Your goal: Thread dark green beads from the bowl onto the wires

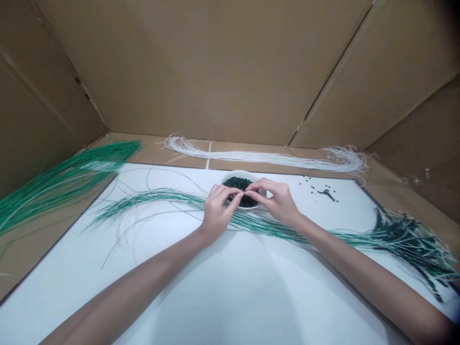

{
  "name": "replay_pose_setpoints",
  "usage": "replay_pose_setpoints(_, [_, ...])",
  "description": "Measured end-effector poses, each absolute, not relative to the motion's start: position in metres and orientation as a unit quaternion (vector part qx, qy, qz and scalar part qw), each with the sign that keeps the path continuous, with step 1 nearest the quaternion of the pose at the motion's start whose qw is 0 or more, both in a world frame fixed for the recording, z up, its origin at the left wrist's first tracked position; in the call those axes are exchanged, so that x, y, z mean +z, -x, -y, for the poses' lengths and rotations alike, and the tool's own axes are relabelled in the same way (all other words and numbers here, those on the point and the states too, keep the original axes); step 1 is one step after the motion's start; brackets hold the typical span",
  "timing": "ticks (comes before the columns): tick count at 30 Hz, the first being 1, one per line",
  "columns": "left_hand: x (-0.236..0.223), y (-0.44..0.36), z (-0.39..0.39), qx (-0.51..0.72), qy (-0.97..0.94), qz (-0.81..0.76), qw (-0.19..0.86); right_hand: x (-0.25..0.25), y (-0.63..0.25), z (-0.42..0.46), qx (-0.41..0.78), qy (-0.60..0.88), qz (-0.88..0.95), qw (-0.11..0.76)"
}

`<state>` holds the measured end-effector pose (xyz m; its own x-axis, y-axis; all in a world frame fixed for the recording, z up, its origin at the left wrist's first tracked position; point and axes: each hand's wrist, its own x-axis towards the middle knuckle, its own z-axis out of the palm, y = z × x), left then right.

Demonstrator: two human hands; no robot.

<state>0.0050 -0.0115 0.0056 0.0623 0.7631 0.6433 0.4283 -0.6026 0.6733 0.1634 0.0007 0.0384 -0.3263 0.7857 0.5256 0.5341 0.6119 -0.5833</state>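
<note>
In the head view, the person's left hand (pixel 216 211) and right hand (pixel 278 201) meet over a white bowl (pixel 263 193) of small dark beads (pixel 235 183). Each thumb and forefinger come close together, the two hands' tips nearly touching; whether they grasp a bead or anything else is too small to tell. The bowl stands on a white board (pixel 223 292), and a long bundle of green strands (pixel 266 227) runs across the board on the near side of it, passing beneath both arms. Its right end spreads into dark, thicker tips (pixel 406 239). Loose beads (pixel 327 193) lie scattered right of the bowl. Beyond the board, white strands (pixel 251 157) stretch along the cardboard (pixel 215 62), and another green bunch (pixel 72 172) lies at the left.
</note>
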Motion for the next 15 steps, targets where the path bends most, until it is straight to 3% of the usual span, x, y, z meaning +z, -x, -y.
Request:
replay_pose_setpoints(9, [0.0072,-0.0035,0.0126,0.553,-0.691,-0.426,0.186,0.0396,-0.1691,-0.0048,0.153,0.423,0.797,0.403])
replay_pose_setpoints(15, [0.0053,-0.0051,0.0108,0.552,-0.698,-0.431,0.150,0.0424,-0.1709,-0.0063,0.169,0.405,0.807,0.395])
